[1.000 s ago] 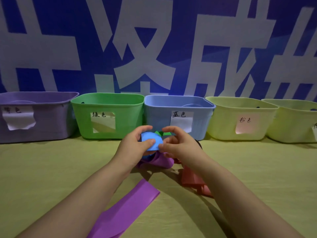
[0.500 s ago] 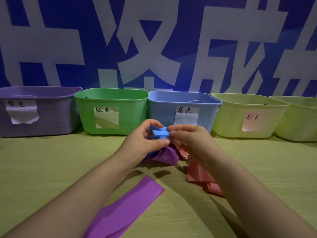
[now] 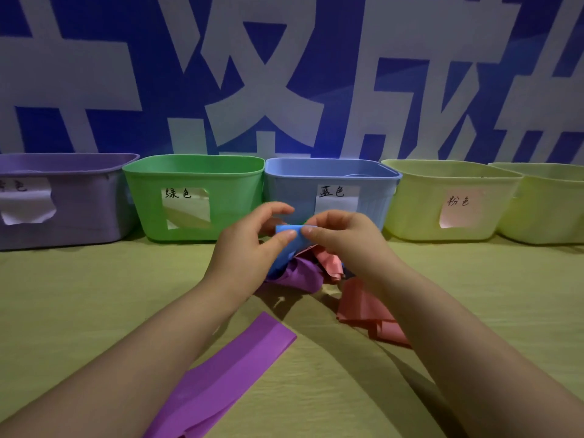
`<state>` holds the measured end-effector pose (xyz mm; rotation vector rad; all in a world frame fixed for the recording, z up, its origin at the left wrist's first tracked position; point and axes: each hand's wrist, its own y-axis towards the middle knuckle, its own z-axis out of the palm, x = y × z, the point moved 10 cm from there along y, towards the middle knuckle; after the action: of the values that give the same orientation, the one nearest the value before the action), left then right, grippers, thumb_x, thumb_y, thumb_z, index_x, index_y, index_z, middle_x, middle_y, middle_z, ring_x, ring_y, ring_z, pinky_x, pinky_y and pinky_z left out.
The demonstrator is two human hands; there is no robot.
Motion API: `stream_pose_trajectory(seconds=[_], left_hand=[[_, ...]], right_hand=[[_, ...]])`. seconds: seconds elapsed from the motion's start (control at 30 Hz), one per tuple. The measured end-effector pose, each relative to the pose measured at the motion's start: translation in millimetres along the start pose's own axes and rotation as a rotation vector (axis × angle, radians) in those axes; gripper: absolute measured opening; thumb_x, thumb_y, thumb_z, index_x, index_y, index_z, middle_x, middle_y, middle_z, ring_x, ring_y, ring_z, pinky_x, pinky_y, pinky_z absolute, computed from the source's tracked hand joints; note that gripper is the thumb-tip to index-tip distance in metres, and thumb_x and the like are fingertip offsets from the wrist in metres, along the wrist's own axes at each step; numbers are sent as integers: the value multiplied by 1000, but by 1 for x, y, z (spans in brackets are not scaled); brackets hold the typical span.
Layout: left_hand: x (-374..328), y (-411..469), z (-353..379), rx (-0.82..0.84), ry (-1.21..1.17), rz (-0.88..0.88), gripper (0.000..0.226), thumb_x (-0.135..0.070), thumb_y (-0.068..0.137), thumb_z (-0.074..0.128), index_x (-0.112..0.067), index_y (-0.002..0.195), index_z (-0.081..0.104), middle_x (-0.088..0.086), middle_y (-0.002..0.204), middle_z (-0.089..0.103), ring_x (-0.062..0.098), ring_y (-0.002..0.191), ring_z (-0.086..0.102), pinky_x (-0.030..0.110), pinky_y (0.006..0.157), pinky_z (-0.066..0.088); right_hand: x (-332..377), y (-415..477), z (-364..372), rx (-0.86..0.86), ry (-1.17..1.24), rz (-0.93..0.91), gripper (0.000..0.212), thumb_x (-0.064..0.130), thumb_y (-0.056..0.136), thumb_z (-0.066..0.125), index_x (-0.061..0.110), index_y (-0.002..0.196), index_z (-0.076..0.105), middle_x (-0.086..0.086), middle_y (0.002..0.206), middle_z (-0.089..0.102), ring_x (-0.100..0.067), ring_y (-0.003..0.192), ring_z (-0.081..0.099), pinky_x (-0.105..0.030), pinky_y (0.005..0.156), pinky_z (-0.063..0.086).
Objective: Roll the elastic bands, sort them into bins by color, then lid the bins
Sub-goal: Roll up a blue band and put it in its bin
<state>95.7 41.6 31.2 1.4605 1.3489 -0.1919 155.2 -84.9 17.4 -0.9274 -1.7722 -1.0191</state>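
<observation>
A blue elastic band [image 3: 285,245] is held up in front of the blue bin [image 3: 294,197]. My left hand [image 3: 249,248] pinches its left side and my right hand [image 3: 341,238] pinches its top right edge; the band's lower end hangs down between them. Under my hands lies a heap of bands: a purple one [image 3: 300,275] and pink ones [image 3: 360,305]. A flat purple band [image 3: 227,371] stretches across the table near me. Along the back stand the purple bin [image 3: 82,203], green bin [image 3: 234,200], and two yellow bins [image 3: 417,203], [image 3: 546,210].
The bins carry paper labels and stand open in a row against a blue and white wall banner [image 3: 284,74]. The yellow-green table [image 3: 94,295] shows bare surface to the left and right of the band heap. No lids can be made out.
The blue band went from a small folded wad between my fingertips to a wider strip held up by both hands. My view moved slightly closer to the bins.
</observation>
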Motion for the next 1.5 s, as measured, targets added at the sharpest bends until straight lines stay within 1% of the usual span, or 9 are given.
stream_pose_trajectory(seconds=[0.13, 0.37, 0.57, 0.83, 1.0, 1.13, 1.23, 1.37, 1.5], left_hand=[[-9, -3, -5, -47, 108, 68, 17, -15, 82, 67, -32, 84, 64, -24, 78, 60, -4, 75, 55, 8, 65, 39], [-15, -4, -12, -119, 185, 143, 6, -14, 79, 69, -18, 84, 71, -14, 75, 60, 4, 71, 53, 11, 66, 37], [-19, -3, -12, -140, 249, 206, 2, -12, 79, 69, -14, 79, 71, -15, 71, 50, 2, 68, 49, 6, 65, 33], [-14, -1, -7, -99, 296, 178, 5, -14, 82, 66, -12, 82, 71, -13, 74, 44, 9, 73, 46, 9, 64, 32], [-14, 0, -1, -33, 309, 195, 7, -12, 82, 66, -11, 82, 73, -13, 67, 45, 7, 65, 44, 8, 61, 32], [-11, -1, 3, -4, 269, 168, 6, -15, 83, 66, -17, 88, 69, -8, 69, 52, 9, 66, 47, 12, 62, 32], [-12, -2, 5, 18, 253, 174, 10, -18, 84, 64, -24, 81, 58, -7, 71, 53, 11, 68, 48, 24, 62, 33], [-15, -1, 6, 25, 357, 220, 14, -21, 87, 60, -12, 77, 62, -7, 72, 48, 17, 75, 46, 29, 63, 28], [-10, 0, 11, 57, 470, 216, 37, -40, 85, 40, -10, 78, 60, 6, 76, 55, 26, 79, 50, 37, 67, 36]], right_hand=[[2, -2, 6, 48, -10, -21, 11, 19, 83, 68, 20, 72, 66, 12, 55, 60, 5, 47, 49, -10, 51, 41], [4, 1, 6, 6, -122, -58, 18, 23, 84, 66, 24, 67, 62, 11, 59, 60, 3, 53, 50, -14, 57, 40], [12, -1, 5, -12, -351, -130, 16, 32, 88, 60, 21, 77, 64, 7, 60, 56, 0, 43, 45, -13, 45, 33], [28, -6, 8, -28, -496, -300, 20, 33, 81, 69, 21, 96, 68, 9, 84, 61, -5, 80, 55, -14, 69, 41], [23, -4, 8, 3, -541, -266, 9, 28, 80, 71, 22, 85, 68, 9, 73, 62, -1, 68, 55, -13, 64, 41], [18, -1, 8, 40, -551, -218, 9, 27, 82, 68, 20, 88, 69, 6, 77, 65, -8, 77, 61, -22, 72, 47], [17, -3, 11, 87, -558, -188, 11, 27, 86, 63, 19, 91, 70, 2, 83, 68, -13, 84, 62, -30, 78, 49], [17, -5, 17, 136, -635, -202, 19, 29, 92, 55, 17, 97, 69, -1, 83, 66, -12, 73, 55, -20, 65, 42], [16, -5, 21, 164, -679, -215, 25, 30, 95, 48, 15, 99, 68, 6, 65, 53, -4, 56, 43, -12, 51, 34]])
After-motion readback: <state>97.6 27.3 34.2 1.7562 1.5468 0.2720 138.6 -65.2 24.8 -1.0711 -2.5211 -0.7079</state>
